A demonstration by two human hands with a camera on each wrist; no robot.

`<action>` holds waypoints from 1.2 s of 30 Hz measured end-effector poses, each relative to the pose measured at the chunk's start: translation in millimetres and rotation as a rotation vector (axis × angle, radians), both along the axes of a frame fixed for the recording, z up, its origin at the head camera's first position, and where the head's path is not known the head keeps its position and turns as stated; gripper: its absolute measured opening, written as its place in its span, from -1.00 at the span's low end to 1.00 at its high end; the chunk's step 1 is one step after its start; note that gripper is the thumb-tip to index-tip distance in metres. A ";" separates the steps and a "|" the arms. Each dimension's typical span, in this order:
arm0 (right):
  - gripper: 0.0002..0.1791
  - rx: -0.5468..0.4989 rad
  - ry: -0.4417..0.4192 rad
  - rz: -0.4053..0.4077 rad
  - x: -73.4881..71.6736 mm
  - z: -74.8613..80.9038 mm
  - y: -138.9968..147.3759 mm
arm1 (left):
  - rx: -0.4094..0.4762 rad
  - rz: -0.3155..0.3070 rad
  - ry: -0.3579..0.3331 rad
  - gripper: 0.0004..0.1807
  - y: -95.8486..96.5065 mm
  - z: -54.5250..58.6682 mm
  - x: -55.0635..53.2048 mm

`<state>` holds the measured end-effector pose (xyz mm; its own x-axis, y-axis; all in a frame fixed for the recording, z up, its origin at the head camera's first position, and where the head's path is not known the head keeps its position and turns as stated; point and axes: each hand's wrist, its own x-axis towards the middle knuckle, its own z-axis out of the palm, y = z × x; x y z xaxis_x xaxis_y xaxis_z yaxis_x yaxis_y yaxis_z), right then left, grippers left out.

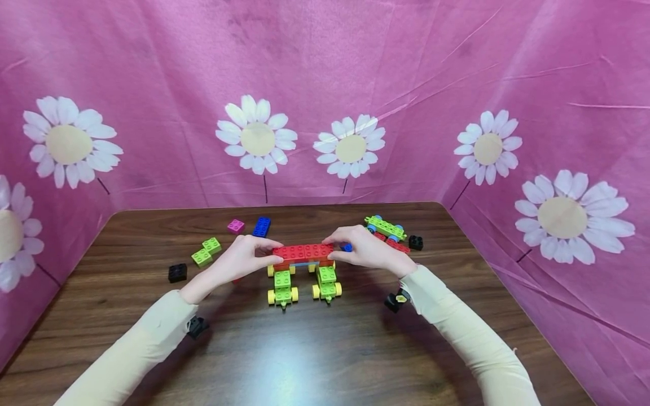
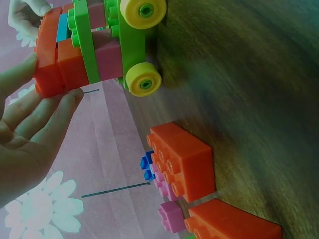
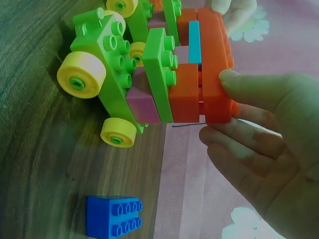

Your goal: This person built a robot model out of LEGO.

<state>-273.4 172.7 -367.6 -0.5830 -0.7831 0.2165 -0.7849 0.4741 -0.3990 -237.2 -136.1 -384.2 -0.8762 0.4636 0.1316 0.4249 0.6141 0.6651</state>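
My left hand [image 1: 244,254] pinches the left end of a red brick row [image 1: 303,252], with the thumb on the near side. At the row's other end, my right hand [image 1: 361,248] grips it the same way. The row spans two green wheeled bases, the left base [image 1: 282,296] and the right base [image 1: 327,290], both on yellow wheels. Pink bricks [image 3: 142,94], green bricks and red bricks [image 3: 184,94] are stacked between. A light-blue brick [image 3: 194,42] lies under the row. In the right wrist view, a narrow gap with studs shows below the row's right end.
Leftward lie a black brick [image 1: 178,273], green bricks [image 1: 206,252], a pink brick [image 1: 236,226] and a blue brick [image 1: 261,226]. Beyond my right hand are a green base with blue wheels [image 1: 385,227], red bricks [image 1: 398,247] and another black brick [image 1: 415,243]. Pink fabric [image 1: 315,67] hangs behind the table.
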 end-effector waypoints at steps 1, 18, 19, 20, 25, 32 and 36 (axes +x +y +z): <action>-0.63 0.000 0.002 0.000 0.2 0.1 -0.2 | 0.002 0.002 -0.004 -0.59 0.1 -0.2 -0.5; -0.64 0.043 -0.018 -0.036 -1.3 2.5 -3.2 | 0.046 0.016 -0.116 -0.58 -0.6 -0.3 -3.7; -0.64 0.040 -0.021 -0.039 -1.3 1.8 -3.4 | 0.045 0.016 -0.120 -0.57 -1.0 -0.4 -4.0; -0.64 0.035 -0.022 -0.043 -1.3 1.0 -3.4 | 0.043 0.017 -0.121 -0.57 -1.5 -0.6 -4.4; -0.64 0.010 -0.018 -0.055 -1.2 -3.2 -1.8 | 0.034 0.016 -0.099 -0.57 -1.1 -1.2 -5.8; -0.63 -0.026 -0.003 -0.061 -0.7 -9.0 -0.5 | 0.027 0.022 -0.082 -0.57 0.0 -1.1 -4.7; -0.62 -0.029 0.019 -0.055 0.7 -10.2 -1.1 | 0.026 0.024 -0.074 -0.57 -0.3 -1.1 -2.7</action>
